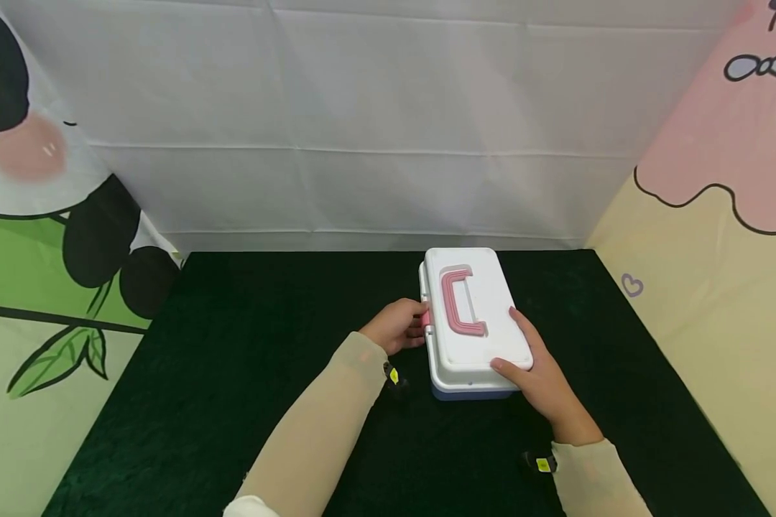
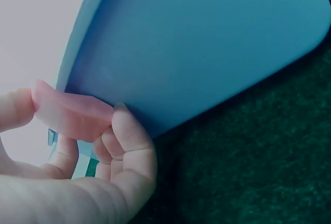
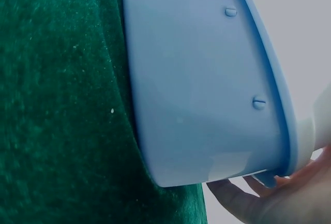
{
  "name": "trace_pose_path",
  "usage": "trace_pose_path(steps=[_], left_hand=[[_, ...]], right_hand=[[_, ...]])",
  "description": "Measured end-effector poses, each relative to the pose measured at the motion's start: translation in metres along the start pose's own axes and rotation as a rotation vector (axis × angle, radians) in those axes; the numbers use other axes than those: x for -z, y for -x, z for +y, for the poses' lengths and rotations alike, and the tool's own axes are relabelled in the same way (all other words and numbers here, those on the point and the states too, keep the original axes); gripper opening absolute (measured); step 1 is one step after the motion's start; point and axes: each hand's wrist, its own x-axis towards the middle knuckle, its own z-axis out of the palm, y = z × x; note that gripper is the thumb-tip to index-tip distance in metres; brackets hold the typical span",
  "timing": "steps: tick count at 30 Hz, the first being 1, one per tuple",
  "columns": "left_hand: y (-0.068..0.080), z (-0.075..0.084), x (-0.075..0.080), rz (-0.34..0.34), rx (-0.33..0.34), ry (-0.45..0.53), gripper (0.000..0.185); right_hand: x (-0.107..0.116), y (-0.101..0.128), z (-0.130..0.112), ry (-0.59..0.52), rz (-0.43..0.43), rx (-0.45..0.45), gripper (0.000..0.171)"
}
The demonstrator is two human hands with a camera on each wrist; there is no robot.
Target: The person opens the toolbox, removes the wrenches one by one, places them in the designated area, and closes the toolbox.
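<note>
A small box with a white lid, a blue base and a folded pink handle lies on dark green cloth. My left hand is at the box's left side, thumb and curled fingers pinching the pink latch against the blue wall. My right hand holds the near right corner of the lid, thumb on top and fingers along the right edge. In the right wrist view the blue base fills the frame, with fingers under the white rim.
White fabric backs the cloth-covered table. A panda-print panel stands on the left and a pink and cream panel on the right. Bare green cloth lies left, front and right of the box.
</note>
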Motion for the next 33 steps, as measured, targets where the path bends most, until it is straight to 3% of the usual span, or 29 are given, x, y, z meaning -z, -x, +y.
trace_pose_path(steps=[4, 8, 11, 17, 33], left_hand=[[0.000, 0.002, -0.003, 0.015, -0.051, -0.089, 0.028], [0.006, 0.004, -0.009, 0.096, -0.137, -0.271, 0.030], [0.008, 0.005, -0.013, 0.141, -0.154, -0.330, 0.027], [0.007, 0.004, -0.011, 0.142, -0.147, -0.320, 0.028], [0.006, 0.006, -0.002, 0.059, -0.119, -0.285, 0.032]], right_hand=[[0.001, -0.001, 0.002, 0.009, 0.000, -0.002, 0.095], [0.002, 0.000, 0.001, 0.010, 0.012, 0.002, 0.093], [0.002, 0.000, 0.002, 0.014, 0.017, 0.011, 0.093], [0.000, -0.001, 0.003, 0.013, 0.006, 0.015, 0.093], [0.001, -0.004, 0.004, 0.004, -0.004, 0.008, 0.093]])
